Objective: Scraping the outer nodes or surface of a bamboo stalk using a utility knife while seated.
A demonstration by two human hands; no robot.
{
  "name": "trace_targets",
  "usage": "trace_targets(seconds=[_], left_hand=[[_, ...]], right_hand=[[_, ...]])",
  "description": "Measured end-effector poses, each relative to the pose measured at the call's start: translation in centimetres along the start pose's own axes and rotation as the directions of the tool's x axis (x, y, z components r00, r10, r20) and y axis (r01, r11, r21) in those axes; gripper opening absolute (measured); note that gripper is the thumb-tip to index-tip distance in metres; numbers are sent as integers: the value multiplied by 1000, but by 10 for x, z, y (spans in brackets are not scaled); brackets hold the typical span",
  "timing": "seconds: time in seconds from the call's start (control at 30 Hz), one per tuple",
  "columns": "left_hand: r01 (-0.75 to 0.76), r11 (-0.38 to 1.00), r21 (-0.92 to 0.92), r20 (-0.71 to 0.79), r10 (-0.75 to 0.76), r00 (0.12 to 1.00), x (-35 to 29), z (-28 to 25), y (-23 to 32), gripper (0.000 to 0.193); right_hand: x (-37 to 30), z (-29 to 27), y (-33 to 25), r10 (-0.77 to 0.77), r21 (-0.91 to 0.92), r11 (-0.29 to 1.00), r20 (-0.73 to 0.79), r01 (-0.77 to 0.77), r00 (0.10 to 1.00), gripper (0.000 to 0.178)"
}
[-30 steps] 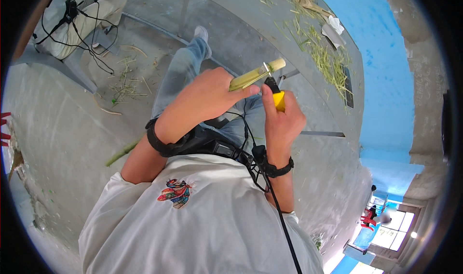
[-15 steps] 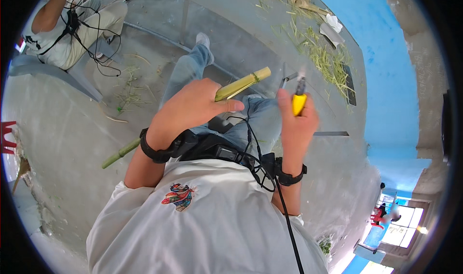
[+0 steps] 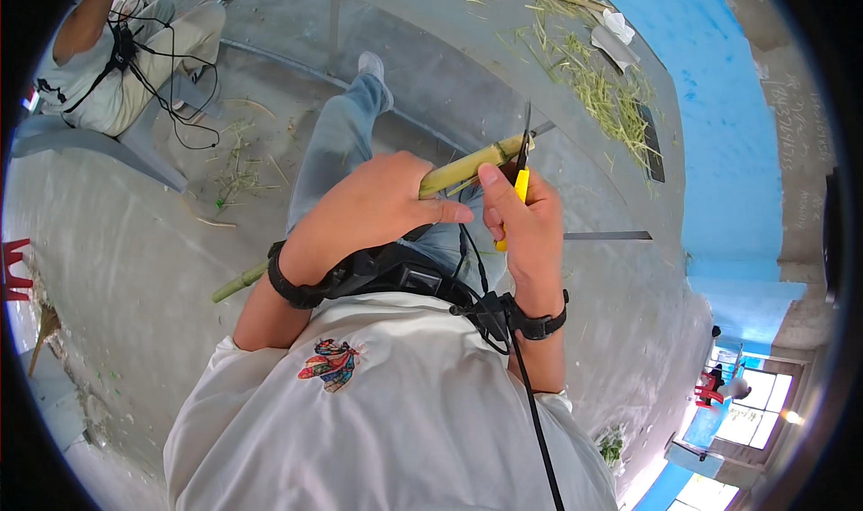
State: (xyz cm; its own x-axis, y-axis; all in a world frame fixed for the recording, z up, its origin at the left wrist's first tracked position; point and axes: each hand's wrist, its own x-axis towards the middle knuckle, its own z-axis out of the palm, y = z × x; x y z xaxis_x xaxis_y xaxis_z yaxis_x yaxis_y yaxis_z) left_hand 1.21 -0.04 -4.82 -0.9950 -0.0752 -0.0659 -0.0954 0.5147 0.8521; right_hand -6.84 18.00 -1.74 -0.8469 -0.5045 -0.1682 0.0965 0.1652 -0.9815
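A long green bamboo stalk (image 3: 463, 169) lies across my lap, slanting up to the right. Its other end shows past my left forearm. My left hand (image 3: 373, 207) is closed around the stalk near its upper end. My right hand (image 3: 530, 219) grips a yellow-handled utility knife (image 3: 520, 186) with its thumb against the stalk. The dark blade points away from me and crosses the stalk's pale cut end. A thin split strip shows along the stalk's underside, partly hidden by the right thumb.
Ahead on the right, a grey table (image 3: 449, 35) carries green shavings (image 3: 598, 106), a dark flat bar (image 3: 651, 142) and crumpled white paper (image 3: 618, 26). At the upper left another person (image 3: 117, 71) sits on a grey chair (image 3: 90, 147) with black cables. More shavings (image 3: 238, 174) litter the floor.
My right hand has moved left with the knife, bringing the blade to the bamboo's end. The stalk and my left hand have shifted slightly right.
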Motion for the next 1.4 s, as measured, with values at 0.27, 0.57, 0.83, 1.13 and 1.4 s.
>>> trace_targets(seconds=[0.27,0.57,0.83,1.13,1.4], left_hand=[[101,981,-166,122,-81,989,1,-11,-11,69],[218,950,-222,197,-176,965,1,-26,-17,66],[-1,996,-94,135,14,991,12,-2,-29,47],[-154,971,-182,169,185,968,5,-10,-22,47],[57,883,-467,336,118,935,1,-15,-8,39]], right_hand=[[5,-24,-1,-36,383,921,-86,66,996,19],[27,-25,11,-382,-593,786,-241,176,892,27],[20,-2,3,-147,-196,969,27,149,989,28],[19,-18,0,-184,-50,983,-257,177,949,28],[12,-43,18,-324,-610,760,-59,223,944,49]])
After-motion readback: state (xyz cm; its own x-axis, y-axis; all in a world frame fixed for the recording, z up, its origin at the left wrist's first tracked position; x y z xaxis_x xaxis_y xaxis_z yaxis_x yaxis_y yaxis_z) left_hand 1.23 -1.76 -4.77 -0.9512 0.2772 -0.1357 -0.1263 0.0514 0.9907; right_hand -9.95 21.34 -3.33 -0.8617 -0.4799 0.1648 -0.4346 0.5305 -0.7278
